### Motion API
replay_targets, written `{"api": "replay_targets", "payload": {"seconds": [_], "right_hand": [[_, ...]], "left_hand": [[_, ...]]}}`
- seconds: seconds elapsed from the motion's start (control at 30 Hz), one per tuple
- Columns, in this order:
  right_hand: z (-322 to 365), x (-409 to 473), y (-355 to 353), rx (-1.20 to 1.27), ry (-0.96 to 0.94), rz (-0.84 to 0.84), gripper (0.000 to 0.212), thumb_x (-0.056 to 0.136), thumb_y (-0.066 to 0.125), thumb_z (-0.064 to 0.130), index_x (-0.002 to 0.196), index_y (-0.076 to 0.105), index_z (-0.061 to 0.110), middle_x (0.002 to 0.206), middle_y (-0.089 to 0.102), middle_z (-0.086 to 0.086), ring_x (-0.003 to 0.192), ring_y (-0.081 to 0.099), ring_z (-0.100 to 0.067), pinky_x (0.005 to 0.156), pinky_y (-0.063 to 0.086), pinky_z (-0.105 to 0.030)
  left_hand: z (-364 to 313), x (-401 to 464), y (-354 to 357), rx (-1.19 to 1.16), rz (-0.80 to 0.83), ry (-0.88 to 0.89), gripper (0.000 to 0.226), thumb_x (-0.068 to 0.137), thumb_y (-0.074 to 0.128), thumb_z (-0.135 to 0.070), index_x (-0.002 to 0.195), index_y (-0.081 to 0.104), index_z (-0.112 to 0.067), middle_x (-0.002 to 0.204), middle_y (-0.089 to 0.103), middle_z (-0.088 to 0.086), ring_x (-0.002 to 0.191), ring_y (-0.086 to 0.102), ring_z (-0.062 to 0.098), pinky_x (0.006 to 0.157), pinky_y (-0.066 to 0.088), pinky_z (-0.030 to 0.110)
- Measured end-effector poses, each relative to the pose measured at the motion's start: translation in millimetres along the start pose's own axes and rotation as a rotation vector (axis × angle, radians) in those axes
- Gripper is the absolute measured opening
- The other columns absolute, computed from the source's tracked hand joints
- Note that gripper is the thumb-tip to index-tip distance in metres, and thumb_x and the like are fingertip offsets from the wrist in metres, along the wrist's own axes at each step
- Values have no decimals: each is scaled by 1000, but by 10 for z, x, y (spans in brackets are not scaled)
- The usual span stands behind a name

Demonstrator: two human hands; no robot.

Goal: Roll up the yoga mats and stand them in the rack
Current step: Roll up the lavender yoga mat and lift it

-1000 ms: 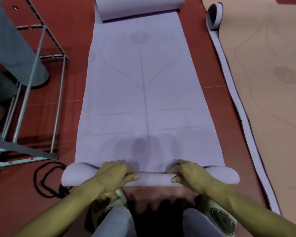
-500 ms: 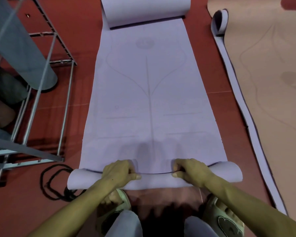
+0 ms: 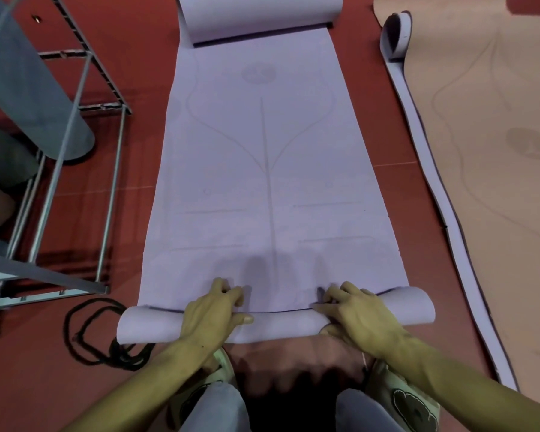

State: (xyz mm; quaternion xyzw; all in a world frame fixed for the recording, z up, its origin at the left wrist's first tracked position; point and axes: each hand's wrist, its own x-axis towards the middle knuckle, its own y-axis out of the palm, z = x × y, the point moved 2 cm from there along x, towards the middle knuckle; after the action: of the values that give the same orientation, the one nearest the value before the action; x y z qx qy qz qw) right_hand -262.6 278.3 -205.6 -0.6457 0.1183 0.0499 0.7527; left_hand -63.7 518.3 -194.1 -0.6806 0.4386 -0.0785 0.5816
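The lilac mat point(image 3: 268, 182) lies flat up the middle of the frame, its near end rolled at the bottom. Your left hand point(image 3: 212, 307) and right hand point(image 3: 356, 310) curl over that roll, gripping it. It looks soft and light (likely to spring loose), so hold nearer the ends. The rack point(image 3: 85, 120) stands at left.

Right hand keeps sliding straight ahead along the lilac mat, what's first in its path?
Nothing close: ahead of the right hand lies only flat lilac mat. The first obstacle looks like the mat's curled far end, though depth is uncertain.
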Motion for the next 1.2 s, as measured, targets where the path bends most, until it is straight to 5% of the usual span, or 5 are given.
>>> {"api": "replay_targets", "payload": {"seconds": [0.2,0.37,0.87,1.03,1.2], "right_hand": [[-61,241,-149,69,14,194,40,98,53,63,132,60,43,126,55,14,117,53,-18,82,49,-36],[-77,357,-211,159,80,200,33,96,63,55,125,57,39,121,58,14,116,54,-16,81,47,-36],[-51,291,-296,174,210,129,27,97,59,55,116,49,37,109,67,15,103,62,-19,72,35,-35],[-44,303,-188,250,212,116,23,95,65,46,111,52,37,110,58,17,105,54,-16,71,40,-34],[-27,242,-29,2,239,-30,35,73,86,55,99,71,38,103,55,4,88,53,-27,69,48,-40]], "left_hand": [[15,-68,-49,248,-166,238,37,80,86,-52,75,56,-32,71,58,-14,65,60,12,53,33,24],[383,-162,-203,139,-27,80,38,102,44,-67,105,61,-33,99,54,-15,100,59,12,79,48,35],[886,122,-257,-166,216,-40,27,86,76,-62,92,67,-37,87,70,-21,86,63,2,76,51,31],[820,-22,-176,69,-105,59,38,83,78,-62,113,67,-40,106,63,-15,99,61,15,76,49,35],[749,-56,-108,96,-183,189,17,93,64,-49,92,76,-37,96,63,-15,90,63,16,70,50,35]]}}
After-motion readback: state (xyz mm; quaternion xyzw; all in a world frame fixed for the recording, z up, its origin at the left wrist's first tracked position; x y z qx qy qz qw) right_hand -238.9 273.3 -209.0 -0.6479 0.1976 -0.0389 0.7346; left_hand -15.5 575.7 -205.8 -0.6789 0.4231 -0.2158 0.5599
